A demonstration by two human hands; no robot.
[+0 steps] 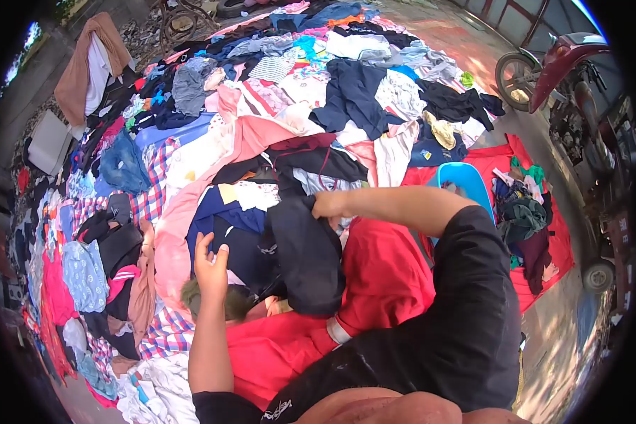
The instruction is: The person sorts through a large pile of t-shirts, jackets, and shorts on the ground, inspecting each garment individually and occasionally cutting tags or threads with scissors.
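Note:
My right hand grips the top edge of a black garment, which hangs down in front of my red-clad legs. To the left, my left hand is raised with its fingers apart and nothing in them. Behind it lies a dark navy garment, with a blue piece of clothing above. A white patterned cloth sits just beyond these. Part of an olive-green item shows beside my left wrist; its kind is hidden.
A wide heap of clothes spreads ahead and to the left, partly on a checked cloth. At right stands a blue plastic tub, near clothes on a red sheet. A motorcycle is parked beyond.

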